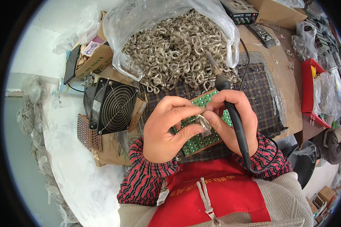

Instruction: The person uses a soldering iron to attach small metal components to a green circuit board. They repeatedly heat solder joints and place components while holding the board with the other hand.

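My left hand (165,126) is closed, thumb and fingers pinching a small looped coil of clear-coated wire (204,124). My right hand (248,115) has a black-handled soldering iron (235,123) lodged across it, its metal tip pointing up and away. The right thumb and forefinger meet the left fingertips at the end of the coil; the wire end between them is too small to make out. Under both hands lies a green circuit board panel (195,146) with many small parts, partly covered by the fingers. Beyond it, a big heap of similar wire coils (178,47) spills from a clear plastic bag (119,45).
A black fan (119,108) stands at the left, beside stacked brown board panels (89,132). A dark checked cloth (255,104) covers the work area. The iron's cord loops near my right sleeve. At the far right are a red box (307,85) and a black control unit (240,13).
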A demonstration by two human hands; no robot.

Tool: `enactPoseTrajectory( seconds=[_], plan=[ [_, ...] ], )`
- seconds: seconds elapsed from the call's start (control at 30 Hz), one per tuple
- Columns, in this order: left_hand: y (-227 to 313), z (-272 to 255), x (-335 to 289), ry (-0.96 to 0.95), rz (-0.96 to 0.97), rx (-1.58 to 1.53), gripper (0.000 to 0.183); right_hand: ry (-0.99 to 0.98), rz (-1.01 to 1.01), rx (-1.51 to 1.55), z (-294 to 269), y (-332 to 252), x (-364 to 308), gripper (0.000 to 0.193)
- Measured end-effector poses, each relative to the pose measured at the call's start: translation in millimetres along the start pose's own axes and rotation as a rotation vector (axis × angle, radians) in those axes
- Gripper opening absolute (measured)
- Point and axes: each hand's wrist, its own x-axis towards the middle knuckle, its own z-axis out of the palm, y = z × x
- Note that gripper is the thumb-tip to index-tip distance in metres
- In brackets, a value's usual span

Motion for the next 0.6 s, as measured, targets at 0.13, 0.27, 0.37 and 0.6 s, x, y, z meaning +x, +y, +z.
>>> enactPoseTrajectory(
  seconds=[0.13,0.27,0.37,0.6],
  plan=[
    [5,-2,-3,-0.045,0.075,0.171,0.044,0.000,-0.028,-0.018,2,0,-1,0.033],
    [9,6,-10,-0.008,0.078,0.259,0.029,-0.083,-0.027,-0.001,1,-4,-7,0.033],
    [7,9,-15,0.041,-0.088,-0.002,0.017,-0.076,-0.024,0.049,2,-3,-9,0.033],
    [-8,13,-17,0.155,-0.046,-0.135,0.016,-0.063,-0.346,-0.125,6,12,-5,0.036]
  ],
)
